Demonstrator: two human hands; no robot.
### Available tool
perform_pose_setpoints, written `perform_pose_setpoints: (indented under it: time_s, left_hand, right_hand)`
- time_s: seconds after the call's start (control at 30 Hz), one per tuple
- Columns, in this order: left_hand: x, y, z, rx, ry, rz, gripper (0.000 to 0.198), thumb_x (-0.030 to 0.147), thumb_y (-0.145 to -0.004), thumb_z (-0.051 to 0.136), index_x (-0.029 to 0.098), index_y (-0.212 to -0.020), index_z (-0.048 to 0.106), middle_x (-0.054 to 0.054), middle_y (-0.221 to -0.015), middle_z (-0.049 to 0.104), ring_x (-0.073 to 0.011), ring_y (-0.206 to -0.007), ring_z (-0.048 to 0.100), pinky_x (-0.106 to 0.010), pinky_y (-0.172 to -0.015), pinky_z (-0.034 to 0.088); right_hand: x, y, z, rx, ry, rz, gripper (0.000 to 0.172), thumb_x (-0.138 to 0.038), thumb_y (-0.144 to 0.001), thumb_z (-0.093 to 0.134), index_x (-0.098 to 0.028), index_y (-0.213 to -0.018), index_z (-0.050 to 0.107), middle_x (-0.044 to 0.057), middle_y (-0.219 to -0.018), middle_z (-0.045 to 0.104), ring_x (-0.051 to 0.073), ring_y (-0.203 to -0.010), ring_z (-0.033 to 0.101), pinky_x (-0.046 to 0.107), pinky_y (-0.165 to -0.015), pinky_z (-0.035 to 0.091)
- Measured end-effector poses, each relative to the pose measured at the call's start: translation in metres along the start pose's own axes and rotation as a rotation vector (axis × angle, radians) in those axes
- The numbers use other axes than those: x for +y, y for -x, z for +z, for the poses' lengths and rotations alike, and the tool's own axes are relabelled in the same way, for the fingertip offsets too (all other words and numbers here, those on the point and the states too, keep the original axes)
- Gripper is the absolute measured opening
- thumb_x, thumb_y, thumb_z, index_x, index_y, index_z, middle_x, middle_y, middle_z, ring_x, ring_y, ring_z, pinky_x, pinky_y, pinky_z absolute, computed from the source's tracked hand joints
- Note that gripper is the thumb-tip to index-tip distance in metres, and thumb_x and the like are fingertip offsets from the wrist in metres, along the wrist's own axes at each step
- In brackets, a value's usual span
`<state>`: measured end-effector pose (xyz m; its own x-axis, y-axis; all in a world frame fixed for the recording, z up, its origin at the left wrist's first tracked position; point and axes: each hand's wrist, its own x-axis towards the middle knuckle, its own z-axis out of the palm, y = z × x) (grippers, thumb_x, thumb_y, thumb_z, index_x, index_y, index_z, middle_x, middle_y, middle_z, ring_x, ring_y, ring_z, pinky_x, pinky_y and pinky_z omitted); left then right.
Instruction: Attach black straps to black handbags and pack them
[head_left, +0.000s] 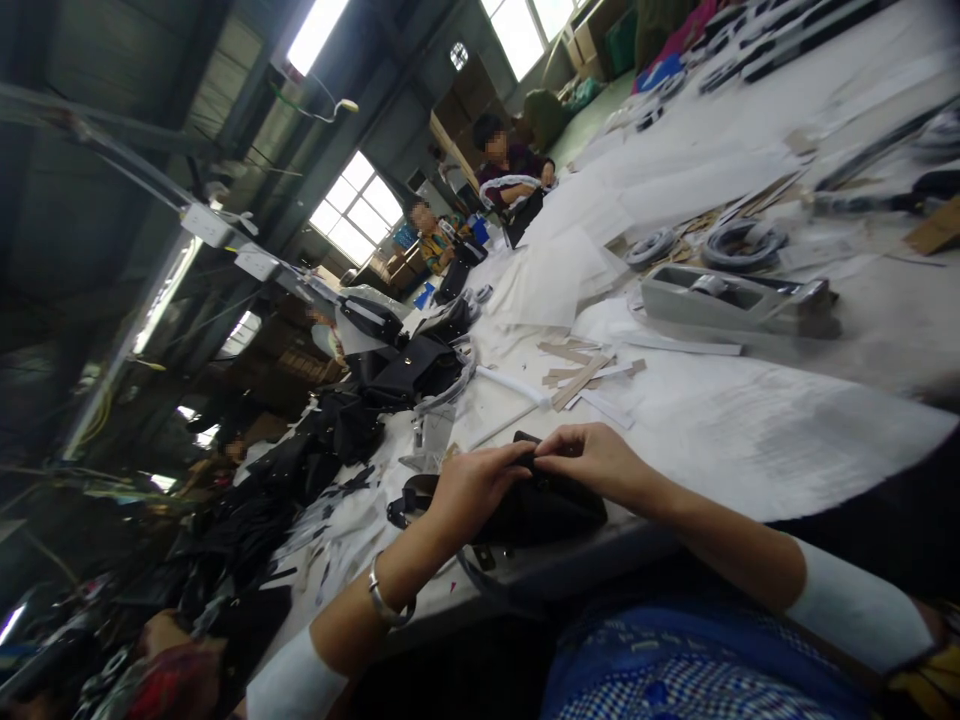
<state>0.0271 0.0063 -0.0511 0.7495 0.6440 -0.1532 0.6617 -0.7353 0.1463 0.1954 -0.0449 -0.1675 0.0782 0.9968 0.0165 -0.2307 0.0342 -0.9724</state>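
Note:
A black handbag lies at the near edge of the table, with small metal fittings on its lower side. My left hand comes over it from the left, fingers closed on its upper edge. From the right, my right hand pinches the same edge, fingertips almost touching those of the left. What exactly sits between the fingertips is hidden. A dark strap with a buckle lies left of my left wrist.
Cardboard strips and white paper sheets lie beyond my hands. A grey tape dispenser stands to the right, near coiled grey piping. Black bags pile up on the left. Co-workers sit along the table.

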Motion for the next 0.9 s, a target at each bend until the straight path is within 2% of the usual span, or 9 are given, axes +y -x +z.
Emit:
perform_pose_setpoints:
  time_s: [0.1, 0.23, 0.3, 0.43, 0.6, 0.73, 0.9]
  left_hand:
    - [-0.006, 0.003, 0.004, 0.047, 0.033, 0.043, 0.031, 0.036, -0.093, 0.059, 0.032, -0.123, 0.065, 0.001, -0.111, 0.075, -0.0194, -0.096, 0.07, -0.026, -0.083, 0.05]
    - [-0.013, 0.005, 0.011, 0.106, 0.094, 0.136, 0.043, 0.048, -0.082, 0.07, 0.029, -0.12, 0.066, -0.001, -0.112, 0.074, -0.0199, -0.099, 0.07, -0.027, -0.086, 0.05]
    - [-0.013, 0.005, 0.013, 0.128, 0.098, 0.138, 0.043, 0.051, -0.081, 0.07, 0.029, -0.117, 0.068, -0.001, -0.11, 0.075, -0.0198, -0.097, 0.07, -0.027, -0.086, 0.05]
    - [-0.007, 0.007, 0.011, 0.144, 0.018, 0.11, 0.033, 0.049, -0.086, 0.064, 0.029, -0.111, 0.07, -0.001, -0.104, 0.076, -0.0193, -0.092, 0.071, -0.026, -0.08, 0.049]
    - [-0.004, 0.01, 0.008, 0.15, -0.109, 0.141, 0.028, 0.049, -0.086, 0.063, 0.029, -0.104, 0.073, -0.001, -0.091, 0.076, -0.0192, -0.082, 0.07, -0.025, -0.068, 0.045]
    - [-0.009, 0.012, 0.012, 0.179, -0.064, 0.133, 0.03, 0.049, -0.086, 0.064, 0.027, -0.104, 0.073, -0.003, -0.095, 0.076, -0.0195, -0.085, 0.07, -0.026, -0.073, 0.047]
    - [-0.016, 0.015, 0.017, 0.207, 0.014, 0.146, 0.031, 0.049, -0.087, 0.063, 0.026, -0.105, 0.072, -0.003, -0.1, 0.076, -0.018, -0.087, 0.071, -0.026, -0.078, 0.05]
  right_hand:
    - [-0.001, -0.004, -0.003, -0.081, -0.007, 0.025, 0.021, -0.034, -0.072, 0.075, -0.015, -0.081, 0.074, 0.004, -0.077, 0.074, 0.018, -0.075, 0.066, 0.028, -0.072, 0.049]
    - [-0.007, -0.003, -0.007, -0.218, -0.015, 0.038, 0.024, -0.037, -0.074, 0.072, -0.014, -0.082, 0.072, 0.002, -0.075, 0.071, 0.016, -0.071, 0.063, 0.026, -0.067, 0.046]
    - [-0.013, 0.0, -0.008, -0.255, 0.046, 0.007, 0.023, -0.036, -0.076, 0.069, -0.014, -0.083, 0.071, 0.001, -0.074, 0.07, 0.015, -0.07, 0.062, 0.026, -0.065, 0.045]
    - [-0.025, 0.005, -0.005, -0.22, 0.231, -0.031, 0.016, -0.031, -0.075, 0.066, -0.016, -0.08, 0.071, -0.001, -0.068, 0.067, 0.014, -0.063, 0.058, 0.024, -0.059, 0.043]
    - [-0.028, 0.007, -0.007, -0.221, 0.33, 0.004, 0.016, -0.031, -0.071, 0.067, -0.017, -0.075, 0.07, -0.001, -0.064, 0.066, 0.014, -0.06, 0.057, 0.023, -0.055, 0.04]
    - [-0.017, 0.016, -0.029, -0.173, 0.429, 0.062, 0.017, -0.034, -0.072, 0.065, -0.018, -0.075, 0.069, -0.001, -0.066, 0.066, 0.015, -0.062, 0.057, 0.024, -0.056, 0.04]
    - [-0.002, 0.036, -0.069, -0.019, 0.635, 0.145, 0.013, -0.031, -0.073, 0.061, -0.02, -0.073, 0.068, -0.001, -0.064, 0.065, 0.016, -0.062, 0.057, 0.026, -0.057, 0.039]
